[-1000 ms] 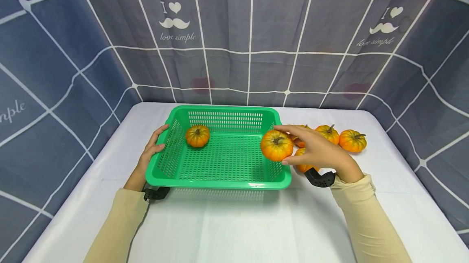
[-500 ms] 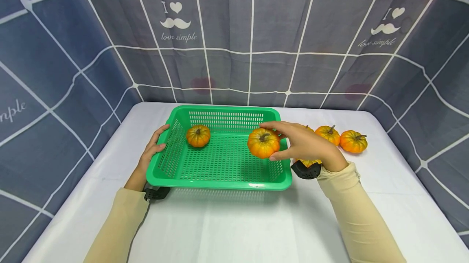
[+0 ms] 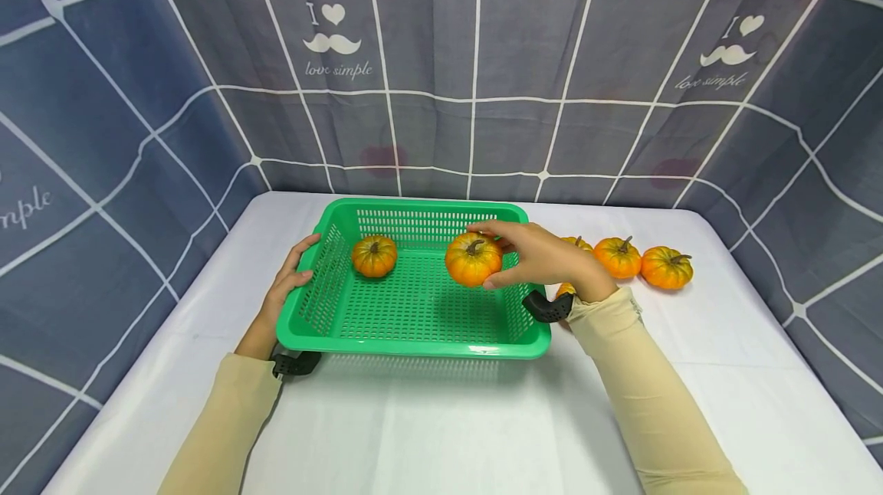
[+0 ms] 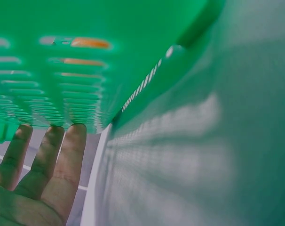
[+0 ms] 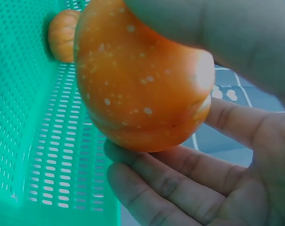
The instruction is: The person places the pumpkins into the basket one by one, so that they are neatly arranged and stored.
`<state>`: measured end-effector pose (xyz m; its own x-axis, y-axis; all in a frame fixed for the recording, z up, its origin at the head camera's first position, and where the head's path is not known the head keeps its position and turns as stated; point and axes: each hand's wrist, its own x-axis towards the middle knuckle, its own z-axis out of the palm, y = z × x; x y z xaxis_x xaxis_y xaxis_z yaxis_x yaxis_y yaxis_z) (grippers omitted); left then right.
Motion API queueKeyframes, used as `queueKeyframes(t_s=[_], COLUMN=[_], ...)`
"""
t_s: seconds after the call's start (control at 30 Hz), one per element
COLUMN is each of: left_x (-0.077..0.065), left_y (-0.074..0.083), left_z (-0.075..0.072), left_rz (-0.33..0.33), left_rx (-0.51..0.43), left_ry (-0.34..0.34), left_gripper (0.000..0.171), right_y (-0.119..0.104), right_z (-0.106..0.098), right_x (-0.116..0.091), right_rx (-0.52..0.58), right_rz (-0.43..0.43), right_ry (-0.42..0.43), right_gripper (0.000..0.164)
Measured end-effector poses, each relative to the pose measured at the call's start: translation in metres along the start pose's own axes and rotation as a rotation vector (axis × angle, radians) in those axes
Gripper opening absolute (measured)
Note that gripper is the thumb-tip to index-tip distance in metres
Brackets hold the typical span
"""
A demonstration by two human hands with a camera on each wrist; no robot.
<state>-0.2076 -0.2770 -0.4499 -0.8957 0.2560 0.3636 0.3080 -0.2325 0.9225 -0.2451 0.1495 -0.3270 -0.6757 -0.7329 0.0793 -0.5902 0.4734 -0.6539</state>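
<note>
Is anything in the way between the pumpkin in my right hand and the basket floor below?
Nothing visible: the basket floor showing near the held pumpkin is bare. The pumpkin inside lies farther left, apart from it.

Pale-speckled orange pumpkin (image 5: 142, 80), green basket (image 3: 414, 347)

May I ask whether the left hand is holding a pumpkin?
No, the left hand touches the green basket, while the right hand holds a pumpkin.

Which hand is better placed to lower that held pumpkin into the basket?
Right hand, likely: its fingers hold the pumpkin over the basket, while the left hand touches the basket's left end.
</note>
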Motion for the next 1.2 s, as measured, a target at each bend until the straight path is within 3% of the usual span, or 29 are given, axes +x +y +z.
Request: queueKeyframes(t_s=[0.43,0.73,1.2], left_x=[0.0,0.001,0.001], left_y=[-0.001,0.002,0.001], left_z=[-0.001,0.002,0.0], left_rz=[0.007,-0.089,-0.073], left_rx=[0.003,0.042,0.04], left_ry=[0.005,0.039,0.018], left_gripper=[0.06,0.06,0.059], right_y=[0.001,0.006,0.012], right_z=[0.01,0.014,0.026], right_x=[0.039,0.065,0.097], right_rx=[-0.056,-0.111,-0.093], right_rz=[0.048,0.109,0.225], right_ry=[-0.025,0.002,-0.073], right_gripper=[0.082,0.085,0.085])
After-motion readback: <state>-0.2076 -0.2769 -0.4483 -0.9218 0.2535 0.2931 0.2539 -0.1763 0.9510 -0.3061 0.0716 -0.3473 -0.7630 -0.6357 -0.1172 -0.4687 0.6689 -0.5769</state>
